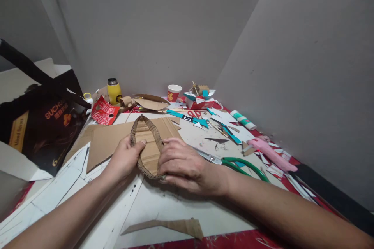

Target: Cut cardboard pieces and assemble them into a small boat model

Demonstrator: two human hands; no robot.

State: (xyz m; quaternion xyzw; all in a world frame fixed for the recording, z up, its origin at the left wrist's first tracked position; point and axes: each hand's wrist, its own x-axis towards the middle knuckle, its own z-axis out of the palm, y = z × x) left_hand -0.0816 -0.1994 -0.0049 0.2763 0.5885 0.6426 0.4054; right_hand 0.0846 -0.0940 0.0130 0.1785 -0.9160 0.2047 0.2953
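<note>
Cardboard loop [147, 146] between both hands, upright.

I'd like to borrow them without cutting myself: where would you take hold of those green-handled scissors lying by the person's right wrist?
Probably by the green-handled scissors' looped handles, coming from the right, table-edge side. The loops point that way and lie flat and open, while the metal blades point left, toward the person's right hand, which rests on a pointed oval loop of brown corrugated cardboard.
</note>
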